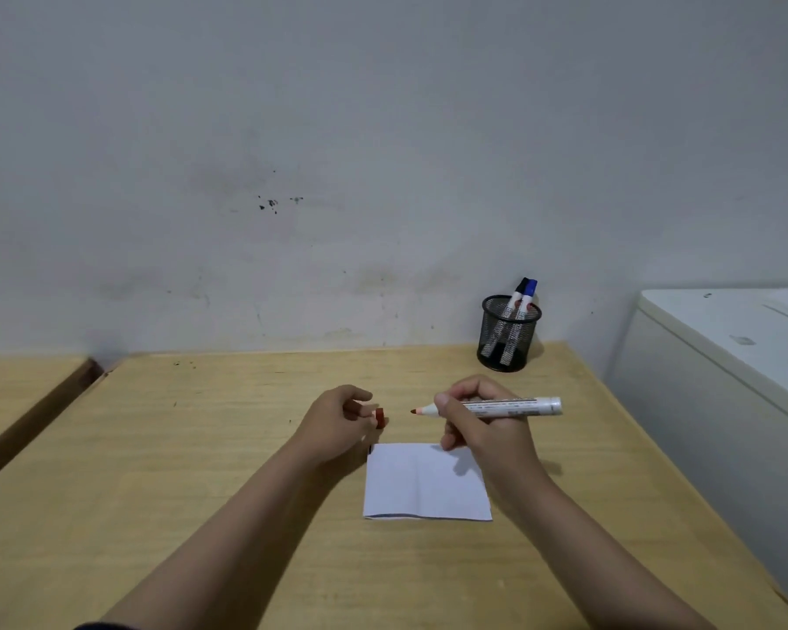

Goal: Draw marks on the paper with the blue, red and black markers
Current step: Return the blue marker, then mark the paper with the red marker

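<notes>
Behind your wooden desk is a plain grey wall. Your right hand pinches the red marker, its tip bare; your left hand pinches its red cap. Bring the tip down gently onto the one paper (just below your hands). Two more markers, the blue marker and the black marker, stand in one mesh cup.

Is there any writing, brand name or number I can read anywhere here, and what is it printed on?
None can be read.
Red marker in the right hand: grey print along the barrel, too small and blurred.
Two markers in the mesh pen cup: label print, also blurred.
Paper: no writing visible.
Red cap in the left hand: no text visible.
</notes>
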The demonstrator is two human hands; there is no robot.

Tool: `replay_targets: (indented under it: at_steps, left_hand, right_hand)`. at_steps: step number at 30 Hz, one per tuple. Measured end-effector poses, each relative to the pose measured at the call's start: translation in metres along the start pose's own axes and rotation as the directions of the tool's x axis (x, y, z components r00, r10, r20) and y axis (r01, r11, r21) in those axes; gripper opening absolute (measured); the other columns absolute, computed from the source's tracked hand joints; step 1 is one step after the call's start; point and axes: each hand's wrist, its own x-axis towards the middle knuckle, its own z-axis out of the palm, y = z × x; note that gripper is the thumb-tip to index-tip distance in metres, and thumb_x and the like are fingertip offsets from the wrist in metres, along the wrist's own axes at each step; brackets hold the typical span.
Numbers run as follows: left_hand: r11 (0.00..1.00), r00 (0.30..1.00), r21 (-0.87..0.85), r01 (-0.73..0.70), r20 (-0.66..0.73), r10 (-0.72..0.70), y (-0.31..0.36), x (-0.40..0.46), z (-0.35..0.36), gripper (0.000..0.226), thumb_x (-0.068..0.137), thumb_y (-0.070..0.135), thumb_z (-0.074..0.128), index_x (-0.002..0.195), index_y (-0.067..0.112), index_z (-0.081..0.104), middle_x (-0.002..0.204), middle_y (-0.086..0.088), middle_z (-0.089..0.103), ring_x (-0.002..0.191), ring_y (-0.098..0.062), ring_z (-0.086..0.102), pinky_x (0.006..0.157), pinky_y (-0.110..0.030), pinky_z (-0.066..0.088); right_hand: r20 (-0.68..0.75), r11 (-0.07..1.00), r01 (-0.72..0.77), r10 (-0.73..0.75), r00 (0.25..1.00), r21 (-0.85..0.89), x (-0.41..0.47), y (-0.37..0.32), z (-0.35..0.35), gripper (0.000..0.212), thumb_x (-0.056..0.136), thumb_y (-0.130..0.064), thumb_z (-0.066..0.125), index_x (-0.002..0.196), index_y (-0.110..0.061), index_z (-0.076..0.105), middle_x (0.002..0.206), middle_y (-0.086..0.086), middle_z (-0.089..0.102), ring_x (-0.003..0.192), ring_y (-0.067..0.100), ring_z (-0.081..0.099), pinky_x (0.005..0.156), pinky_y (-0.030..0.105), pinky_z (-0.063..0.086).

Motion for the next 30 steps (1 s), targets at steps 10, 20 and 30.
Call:
replay_targets:
  at_steps: [10,20,30]
  left_hand:
    - [0.968,0.985,0.187,-0.166,0.072,0.155,-0.022,-0.052,-0.017,0.044,0.049,0.054,0.079,0.087,0.035,0.067,0.091,0.014,0.065,0.086,-0.004,0.058,0.079,-0.029,0.048]
    - [0.888,0.925,0.260,-0.380,0.085,0.371,-0.037,-0.049,-0.010,0.037,0.058,0.064,0.069,0.088,0.042,0.068,0.082,0.018,0.062,0.086,-0.003,0.058,0.082,-0.043,0.047]
    - [0.858,0.915,0.319,-0.404,0.117,0.387,-0.038,-0.049,-0.010,0.036,0.064,0.063,0.063,0.089,0.038,0.070,0.087,0.021,0.057,0.091,-0.001,0.052,0.089,-0.019,0.025]
  right_hand:
    - [-0.087,0.963,-0.238,0.229,0.970,-0.122,0.014,0.026,0.045,0.032,0.081,-0.031,0.072,0.068,-0.004,0.061,0.050,0.008,0.062,0.035,0.014,0.050,0.038,0.024,0.041]
    - [-0.069,0.957,-0.183,0.171,0.983,-0.226,0.014,0.053,0.051,0.035,0.079,-0.023,0.073,0.066,0.004,0.055,0.061,0.020,0.063,0.055,0.012,0.070,0.039,0.025,0.045]
    - [-0.036,0.952,-0.143,0.138,0.990,-0.272,0.017,0.062,0.050,0.033,0.080,-0.021,0.073,0.064,0.003,0.057,0.064,0.026,0.065,0.044,0.010,0.057,0.039,0.023,0.044]
